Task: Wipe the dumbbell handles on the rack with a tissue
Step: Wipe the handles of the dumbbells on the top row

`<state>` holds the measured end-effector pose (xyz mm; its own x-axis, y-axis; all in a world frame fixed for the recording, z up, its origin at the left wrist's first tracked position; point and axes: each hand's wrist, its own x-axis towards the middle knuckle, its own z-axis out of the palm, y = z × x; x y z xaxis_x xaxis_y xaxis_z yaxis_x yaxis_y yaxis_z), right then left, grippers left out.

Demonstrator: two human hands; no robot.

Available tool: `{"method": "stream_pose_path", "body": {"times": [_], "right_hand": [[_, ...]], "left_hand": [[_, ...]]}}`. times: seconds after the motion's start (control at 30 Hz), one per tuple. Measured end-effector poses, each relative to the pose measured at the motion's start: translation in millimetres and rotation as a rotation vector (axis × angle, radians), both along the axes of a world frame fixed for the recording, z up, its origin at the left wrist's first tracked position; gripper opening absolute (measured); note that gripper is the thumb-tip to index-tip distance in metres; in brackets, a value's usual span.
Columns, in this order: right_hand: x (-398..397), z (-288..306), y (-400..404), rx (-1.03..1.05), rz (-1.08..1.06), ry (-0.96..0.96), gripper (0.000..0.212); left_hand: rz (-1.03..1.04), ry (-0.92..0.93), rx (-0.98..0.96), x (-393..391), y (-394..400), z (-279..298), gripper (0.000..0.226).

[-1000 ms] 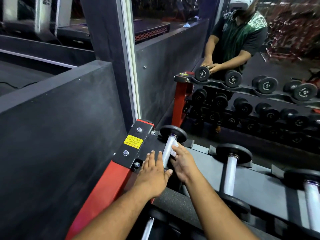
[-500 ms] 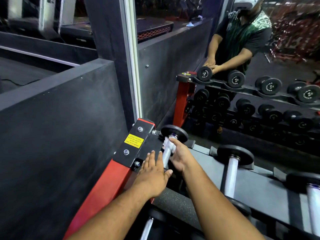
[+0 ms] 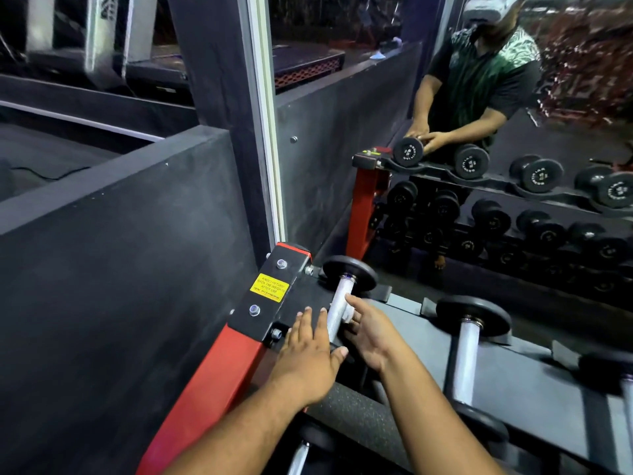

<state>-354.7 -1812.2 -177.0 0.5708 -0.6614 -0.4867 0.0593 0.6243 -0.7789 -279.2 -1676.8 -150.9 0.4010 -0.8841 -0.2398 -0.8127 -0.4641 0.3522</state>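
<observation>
I see a knurled, silvery metal dumbbell handle (image 3: 337, 305) between matt black rubbery-looking end discs (image 3: 349, 271), with a scrap of white tissue (image 3: 346, 316) against it. The rack's end plate (image 3: 274, 311) is glossy black painted metal with shiny bolts (image 3: 254, 309) and a yellow sticker (image 3: 269, 287); its leg (image 3: 209, 382) is smooth red paint. The front bar (image 3: 363, 418) looks rough and speckled.
</observation>
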Motion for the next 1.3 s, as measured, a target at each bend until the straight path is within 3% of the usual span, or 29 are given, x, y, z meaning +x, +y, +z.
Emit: {"method": "stream_pose_path", "body": {"times": [0.17,0.3,0.5,0.57,0.67,0.83,0.93,1.07,1.2,1.3], "right_hand": [[18,15,2,0.059,0.048,0.080,0.024],[-3,14,8,-0.068,0.101,0.145,0.025],[14,13,9,-0.020,0.037,0.102,0.024],[15,9,9,-0.227,-0.025,0.169,0.023],[-1,2,16,-0.878,-0.013,0.451,0.022],[-28,-1,7,-1.510,0.615,0.914,0.065],[-33,6,-7,-1.829,0.702,1.009,0.070],[-6,18,-15,-2.031,0.742,1.070,0.061],[-13,16,-15,-2.063,1.150,0.790,0.063],[-31,14,-26,-2.126,1.109,0.759,0.064]], "left_hand": [[-0.001,-0.012,-0.013,0,1,0,0.080],[0.004,-0.006,-0.037,0,2,-1,0.081],[0.004,-0.002,-0.056,-2,2,-2,0.082],[-0.004,0.000,-0.062,1,3,-3,0.083],[-0.027,-0.009,-0.094,5,4,-8,0.086],[-0.028,0.003,-0.151,6,6,-11,0.090],[-0.015,0.005,-0.177,2,8,-10,0.093],[0.019,0.050,-0.198,1,10,-4,0.099],[0.008,0.073,-0.180,5,9,-8,0.099],[-0.019,0.014,-0.182,3,8,-10,0.092]]}}
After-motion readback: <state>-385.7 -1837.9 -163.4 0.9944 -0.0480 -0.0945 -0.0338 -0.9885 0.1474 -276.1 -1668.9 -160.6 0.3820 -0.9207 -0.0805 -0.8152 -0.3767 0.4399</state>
